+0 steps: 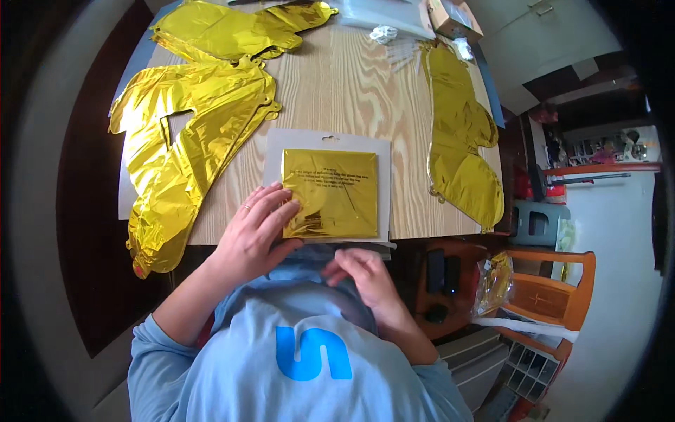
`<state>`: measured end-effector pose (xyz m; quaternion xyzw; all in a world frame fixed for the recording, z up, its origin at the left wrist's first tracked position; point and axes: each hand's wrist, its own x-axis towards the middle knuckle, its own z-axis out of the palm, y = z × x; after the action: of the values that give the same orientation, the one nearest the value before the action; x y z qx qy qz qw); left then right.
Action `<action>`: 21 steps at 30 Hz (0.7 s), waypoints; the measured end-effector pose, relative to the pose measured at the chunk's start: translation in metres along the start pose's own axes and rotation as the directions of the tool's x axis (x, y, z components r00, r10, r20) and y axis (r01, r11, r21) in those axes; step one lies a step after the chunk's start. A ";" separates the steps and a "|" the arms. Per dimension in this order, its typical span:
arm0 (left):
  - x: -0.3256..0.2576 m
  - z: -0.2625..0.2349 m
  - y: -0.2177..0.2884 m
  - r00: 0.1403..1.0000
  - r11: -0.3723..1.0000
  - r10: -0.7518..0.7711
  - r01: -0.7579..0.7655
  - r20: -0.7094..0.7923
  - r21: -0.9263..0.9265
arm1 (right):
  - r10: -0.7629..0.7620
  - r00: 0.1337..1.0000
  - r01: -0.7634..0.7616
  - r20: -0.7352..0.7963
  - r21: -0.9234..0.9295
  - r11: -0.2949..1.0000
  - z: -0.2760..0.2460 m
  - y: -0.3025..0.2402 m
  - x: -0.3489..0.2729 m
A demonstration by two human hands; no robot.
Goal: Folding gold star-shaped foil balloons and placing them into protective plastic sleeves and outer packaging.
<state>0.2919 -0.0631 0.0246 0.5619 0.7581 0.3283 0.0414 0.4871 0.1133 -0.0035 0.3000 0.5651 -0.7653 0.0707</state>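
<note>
A folded square of gold foil balloon (330, 193) with small dark print lies on a pale grey card (384, 176) near the table's front edge. The card has a hanging slot at its far side. My left hand (256, 225) rests flat on the left edge of the folded foil, fingers stretched and slightly apart. Just off the front edge, my right hand (362, 273) hovers with loosely bent fingers, slightly blurred and seemingly holding nothing. Under the card's near side, something thin and clear sticks out at the table edge; I cannot make out what.
Flat gold foil balloons lie on the wooden table (337, 77): one at the left (204, 126), another far left (232, 32), a third at the right (460, 133). Clear plastic sleeves (390, 15) and a small box (455, 20) sit at the back. A wooden chair (548, 299) stands right.
</note>
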 end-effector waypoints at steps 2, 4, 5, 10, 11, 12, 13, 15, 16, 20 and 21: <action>0.001 -0.002 -0.003 1.000 1.000 -0.006 0.006 -0.011 -0.030 | -0.022 0.999 0.008 -0.040 -0.326 0.945 -0.010 -0.022 -0.018; 0.001 -0.001 -0.005 1.000 0.999 0.002 -0.002 -0.018 -0.038 | -0.408 0.890 0.179 -0.205 -0.667 0.723 -0.023 -0.026 -0.032; 0.000 0.000 -0.006 1.000 0.999 0.002 -0.002 -0.021 -0.040 | -0.546 0.804 0.192 -0.234 -0.768 0.611 -0.023 -0.042 -0.040; 0.001 0.001 -0.007 0.999 0.998 0.019 -0.021 -0.039 -0.052 | -0.796 0.601 0.287 -0.073 -0.910 0.299 -0.024 -0.052 -0.025; 0.000 0.003 -0.008 0.999 0.998 0.014 -0.017 -0.045 -0.067 | -0.839 0.544 0.315 0.019 -0.931 0.183 -0.021 -0.053 -0.019; -0.001 0.003 -0.009 0.999 0.997 0.004 -0.008 -0.052 -0.082 | -0.820 0.571 0.314 0.041 -0.934 0.172 -0.022 -0.044 -0.013; -0.001 0.002 -0.009 0.998 0.997 0.010 -0.014 -0.054 -0.076 | -0.821 0.568 0.305 0.056 -0.941 0.147 -0.023 -0.040 -0.010; -0.002 0.001 -0.008 0.998 0.998 0.022 -0.026 -0.058 -0.065 | -0.822 0.563 0.285 0.084 -0.954 0.098 -0.023 -0.037 -0.005; -0.003 0.002 -0.009 0.998 0.998 0.032 -0.035 -0.058 -0.052 | -0.820 0.567 0.284 0.080 -0.953 0.103 -0.021 -0.036 -0.004; -0.006 -0.001 -0.007 0.998 0.998 0.057 -0.057 -0.038 0.011 | -0.826 0.550 0.272 0.120 -0.961 0.041 -0.015 -0.032 -0.004; -0.005 -0.003 -0.006 0.998 0.998 0.060 -0.059 -0.029 0.027 | -0.830 0.543 0.272 0.126 -0.962 0.033 -0.015 -0.031 -0.004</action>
<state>0.2875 -0.0694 0.0221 0.5797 0.7460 0.3277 0.0128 0.4823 0.1367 0.0214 0.1214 0.9519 -0.1525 -0.2362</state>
